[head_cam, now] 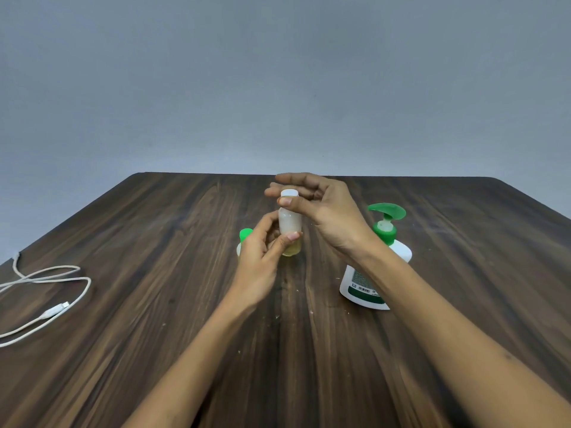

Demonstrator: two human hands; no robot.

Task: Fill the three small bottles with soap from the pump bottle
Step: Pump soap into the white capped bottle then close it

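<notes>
We observe the left hand (pixel 259 251) gripping a small translucent white plastic bottle (pixel 289 225) around its lower body, thumb in front and fingers curled behind. The bottle stands upright over the middle of the dark wood-grain bench (pixel 154 304); we cannot tell whether its base touches the surface. A yellowish liquid shows at the bottom of the bottle.

The right hand (pixel 321 208) is at the bottle's white round cap (pixel 289 193): the thumb tip presses the neck just below the cap, and the fingers curve over and behind the cap. We cannot tell how firmly they pinch it.

A second small white bottle with a green cap (pixel 245 234) stands just behind the left hand, mostly hidden by it.

The white pump bottle with a green pump head (pixel 386 230) stands on the bench to the right, partly behind the right forearm and near the hands.

A white cable (pixel 46 291) lies looped at the bench's left edge, well apart from the bottles.
</notes>
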